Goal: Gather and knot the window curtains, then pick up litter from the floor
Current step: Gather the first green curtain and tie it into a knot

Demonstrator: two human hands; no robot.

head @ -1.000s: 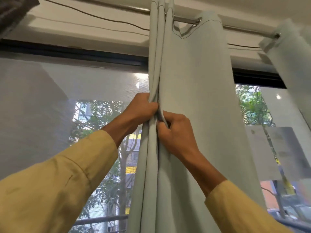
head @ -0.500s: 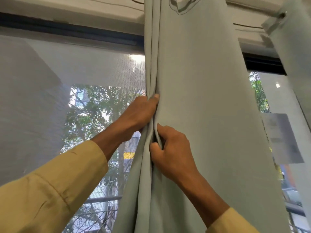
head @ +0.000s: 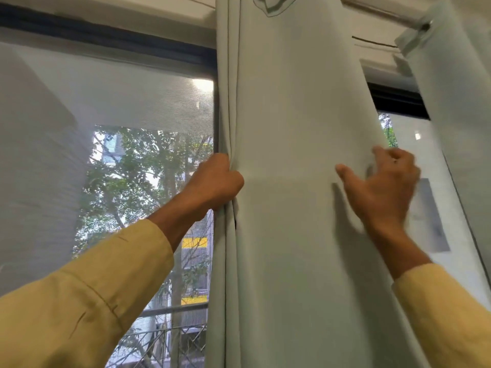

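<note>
A pale grey-green curtain [head: 292, 128] hangs down the middle of the view, with several narrow folds bunched along its left edge. My left hand [head: 216, 181] is clenched around those folds at mid height. My right hand [head: 382, 184] is at the curtain's right edge, thumb in front of the cloth and fingers spread and blurred near the edge; whether it grips the cloth I cannot tell. Both arms wear yellow sleeves. No floor or litter is in view.
A second curtain panel [head: 457, 88] hangs at the far right from a rod ring. Behind the cloth is a window [head: 148, 181] with a mesh screen, a dark frame on top and trees outside. A paper sheet [head: 433, 216] is stuck to the right pane.
My right hand has left the bunched folds and swung right to the curtain's far edge. My left hand has closed into a fist on the folds. The view has tilted slightly down.
</note>
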